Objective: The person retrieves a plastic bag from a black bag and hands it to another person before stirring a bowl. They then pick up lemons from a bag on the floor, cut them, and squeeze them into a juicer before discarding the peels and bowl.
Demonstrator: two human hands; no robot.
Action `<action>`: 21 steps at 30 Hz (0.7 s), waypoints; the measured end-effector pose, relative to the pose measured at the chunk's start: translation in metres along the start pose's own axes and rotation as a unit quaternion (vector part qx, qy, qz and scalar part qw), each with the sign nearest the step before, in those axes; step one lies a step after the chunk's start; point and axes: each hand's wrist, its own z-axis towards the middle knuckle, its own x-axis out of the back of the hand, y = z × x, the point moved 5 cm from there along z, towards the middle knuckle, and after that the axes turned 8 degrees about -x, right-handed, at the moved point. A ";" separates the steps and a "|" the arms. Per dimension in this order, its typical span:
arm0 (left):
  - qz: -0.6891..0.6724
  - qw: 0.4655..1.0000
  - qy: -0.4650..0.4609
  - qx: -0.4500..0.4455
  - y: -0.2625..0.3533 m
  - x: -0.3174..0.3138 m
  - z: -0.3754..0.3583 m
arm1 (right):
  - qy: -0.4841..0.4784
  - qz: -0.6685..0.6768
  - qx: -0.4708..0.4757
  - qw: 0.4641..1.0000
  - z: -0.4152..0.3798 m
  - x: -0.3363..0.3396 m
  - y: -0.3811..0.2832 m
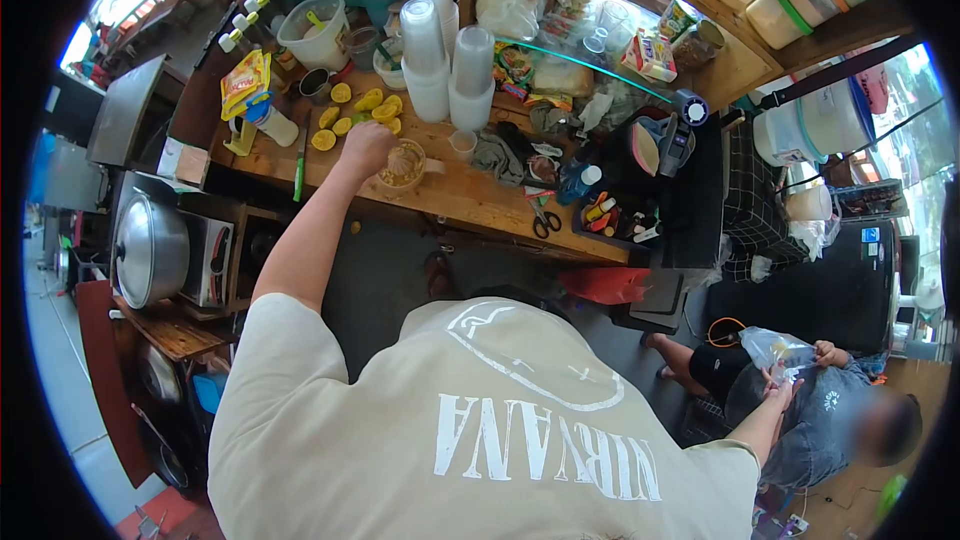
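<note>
My left hand (370, 148) is over the wooden counter, beside a citrus juicer (402, 165) with a ribbed cone and a side handle. Its fingers look curled, but their tips are turned away, so whatever they hold is hidden. Just beyond the hand lie several yellow citrus halves (369, 100). Off to the right, my right hand (781, 388) grips the lower part of a clear plastic bag (775, 348). A seated person's hand (828, 353) is at the bag's other side. Something yellowish shows through the plastic.
A green-handled knife (300, 165) lies left of the juicer. Stacked plastic cups (427, 60) stand behind it, with a small clear cup (463, 145) nearby. Scissors (546, 224) and a bin of small items (615, 217) sit near the front edge. A large pot (150, 245) is at left.
</note>
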 end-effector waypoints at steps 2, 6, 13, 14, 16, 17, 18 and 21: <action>-0.013 0.999 0.031 0.003 -0.002 0.003 0.002 | 0.006 0.005 0.025 1.000 -0.019 -0.022 -0.002; 0.018 1.000 -0.015 0.016 -0.007 0.009 0.006 | 0.015 0.017 0.070 0.997 -0.025 -0.033 -0.014; 0.030 0.999 0.008 -0.027 0.003 0.015 0.002 | 0.029 0.041 0.075 0.996 -0.017 -0.044 -0.032; 0.029 0.999 0.009 -0.025 0.007 0.017 0.002 | 0.028 0.041 0.077 0.996 -0.004 -0.044 -0.040; 0.016 0.999 -0.006 -0.035 0.019 0.017 -0.002 | -0.016 0.076 0.055 0.995 0.054 -0.039 -0.043; 0.018 0.999 -0.006 -0.032 0.019 0.017 -0.001 | -0.038 0.094 0.043 0.994 0.068 -0.042 -0.041; 0.029 0.999 -0.008 -0.033 0.019 0.014 0.001 | -0.040 0.095 0.041 0.994 0.064 -0.049 -0.039; 0.048 0.998 0.001 -0.042 0.018 0.011 -0.004 | -0.095 -0.002 0.029 0.995 -0.027 -0.082 -0.029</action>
